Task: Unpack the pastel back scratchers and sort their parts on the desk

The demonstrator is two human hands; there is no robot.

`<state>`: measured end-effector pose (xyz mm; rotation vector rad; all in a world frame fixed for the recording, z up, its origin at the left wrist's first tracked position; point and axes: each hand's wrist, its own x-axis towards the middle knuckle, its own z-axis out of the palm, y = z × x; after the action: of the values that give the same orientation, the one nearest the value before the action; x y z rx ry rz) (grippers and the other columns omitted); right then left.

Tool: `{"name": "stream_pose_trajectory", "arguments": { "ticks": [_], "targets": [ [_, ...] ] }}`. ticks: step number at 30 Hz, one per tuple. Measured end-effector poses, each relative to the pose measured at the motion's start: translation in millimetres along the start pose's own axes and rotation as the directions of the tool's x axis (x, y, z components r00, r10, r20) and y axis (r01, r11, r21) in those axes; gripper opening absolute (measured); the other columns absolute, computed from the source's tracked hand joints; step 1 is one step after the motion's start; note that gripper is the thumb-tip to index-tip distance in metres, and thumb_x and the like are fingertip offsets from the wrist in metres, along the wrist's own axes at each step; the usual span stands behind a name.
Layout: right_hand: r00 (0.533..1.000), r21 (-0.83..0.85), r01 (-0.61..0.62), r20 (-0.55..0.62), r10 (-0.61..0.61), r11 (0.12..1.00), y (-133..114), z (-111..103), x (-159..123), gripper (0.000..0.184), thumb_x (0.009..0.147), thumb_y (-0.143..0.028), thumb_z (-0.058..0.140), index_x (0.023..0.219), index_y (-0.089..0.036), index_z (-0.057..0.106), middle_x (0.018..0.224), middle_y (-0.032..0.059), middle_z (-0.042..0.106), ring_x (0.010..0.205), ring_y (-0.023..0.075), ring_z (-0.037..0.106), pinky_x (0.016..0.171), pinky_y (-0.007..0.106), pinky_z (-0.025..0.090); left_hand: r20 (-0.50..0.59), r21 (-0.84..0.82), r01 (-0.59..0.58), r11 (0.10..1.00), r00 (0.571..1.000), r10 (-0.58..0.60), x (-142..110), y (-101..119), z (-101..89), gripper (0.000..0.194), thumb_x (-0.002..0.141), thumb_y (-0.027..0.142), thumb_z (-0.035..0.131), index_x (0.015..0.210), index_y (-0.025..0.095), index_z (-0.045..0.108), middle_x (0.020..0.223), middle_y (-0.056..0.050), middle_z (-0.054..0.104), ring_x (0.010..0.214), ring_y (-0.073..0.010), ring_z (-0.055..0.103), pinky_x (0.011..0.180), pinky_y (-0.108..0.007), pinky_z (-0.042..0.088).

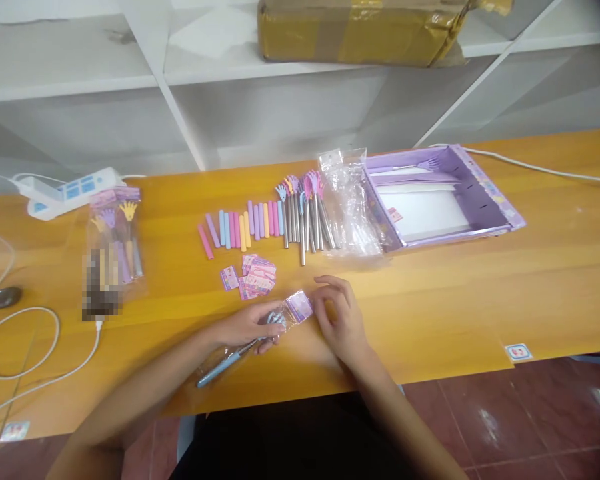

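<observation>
My left hand [257,327] grips a back scratcher in a clear plastic bag; its light blue handle [219,371] slants down to the left. At the bag's upper end shows a purple-pink card [299,307]. Close beside that end is my right hand [341,323], thumb and fingers curled into a pinch; whether they hold the bag's edge or something small is hard to see. Beyond my hands lie a pile of small printed cards [258,277], a row of coloured handle sleeves [237,230] and a bunch of metal-rod back scratchers [305,213].
Clear bags [353,213] lie against a purple box [500,207] with papers and a purple hand-shaped head inside. On the left are bagged back scratchers [130,240], a power strip [77,190], white cables and a black mouse [4,298]. Behind, a taped carton [360,30] sits on shelving.
</observation>
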<state>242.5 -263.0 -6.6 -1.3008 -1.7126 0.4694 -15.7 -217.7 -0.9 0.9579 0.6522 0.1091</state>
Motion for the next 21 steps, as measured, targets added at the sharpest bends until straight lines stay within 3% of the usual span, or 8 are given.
{"name": "stream_pose_trajectory", "arguments": {
  "ticks": [5,9,14,16,18,21],
  "targets": [
    [0.995,0.067,-0.059,0.084,0.054,0.996,-10.3,-7.7,3.6,0.014,0.102,-0.015,0.058,0.105,-0.025,0.068,0.127,0.0145,0.064,0.126,0.0326,0.067,0.103,0.053,0.059,0.000,0.011,-0.004,1.000,1.000,0.004,0.4,3.4,2.0,0.071,0.101,0.053,0.075,0.160,0.023,0.050,0.090,-0.002,0.068,0.057,-0.0091,0.061,0.054,-0.022,0.048],
    [0.979,0.160,-0.142,0.168,0.115,0.977,-11.5,-15.1,9.3,0.012,0.103,-0.026,0.065,0.094,-0.026,0.073,0.114,0.0108,0.069,0.109,0.0300,0.071,0.095,0.048,0.060,0.019,0.038,-0.023,0.999,1.000,0.023,-2.0,5.7,2.7,0.066,0.101,0.053,0.074,0.157,0.023,0.053,0.089,-0.001,0.067,0.057,-0.0085,0.059,0.054,-0.022,0.047],
    [0.962,0.108,-0.264,-0.039,0.269,0.959,-11.0,-48.2,25.8,0.023,0.104,-0.038,0.067,0.087,-0.023,0.074,0.105,0.0088,0.068,0.102,0.0266,0.067,0.090,0.043,0.056,0.084,0.147,-0.004,0.989,0.996,-0.009,-8.1,4.6,-1.5,0.062,0.103,0.055,0.070,0.154,0.023,0.056,0.079,0.001,0.063,0.053,-0.0082,0.055,0.052,-0.020,0.042],
    [0.961,0.184,-0.262,-0.037,0.273,0.947,-21.4,-54.4,39.4,0.024,0.103,-0.038,0.068,0.084,-0.024,0.072,0.102,0.0070,0.066,0.100,0.0256,0.065,0.087,0.041,0.053,0.106,0.150,-0.015,0.989,0.994,-0.001,-8.6,3.7,-3.3,0.062,0.102,0.057,0.070,0.152,0.022,0.057,0.078,0.001,0.063,0.053,-0.0087,0.054,0.050,-0.020,0.042],
    [0.977,0.320,-0.205,0.016,0.211,0.925,-33.6,-44.5,55.6,0.025,0.103,-0.038,0.069,0.082,-0.025,0.068,0.097,0.0051,0.063,0.097,0.0246,0.063,0.085,0.039,0.051,0.125,0.134,-0.034,0.990,0.992,0.017,-8.1,3.4,-4.2,0.061,0.101,0.057,0.072,0.149,0.020,0.059,0.078,0.002,0.062,0.054,-0.0092,0.055,0.051,-0.020,0.044],
    [0.986,0.403,-0.156,0.111,0.121,0.902,-40.1,-4.3,78.9,0.034,0.104,-0.047,0.067,0.079,-0.024,0.065,0.096,0.0050,0.062,0.093,0.0233,0.061,0.086,0.040,0.050,0.129,0.110,-0.036,0.993,0.991,0.022,-7.5,4.3,-3.2,0.058,0.100,0.056,0.074,0.142,0.018,0.062,0.079,0.002,0.062,0.055,-0.0091,0.056,0.053,-0.021,0.045]
  ]
}}
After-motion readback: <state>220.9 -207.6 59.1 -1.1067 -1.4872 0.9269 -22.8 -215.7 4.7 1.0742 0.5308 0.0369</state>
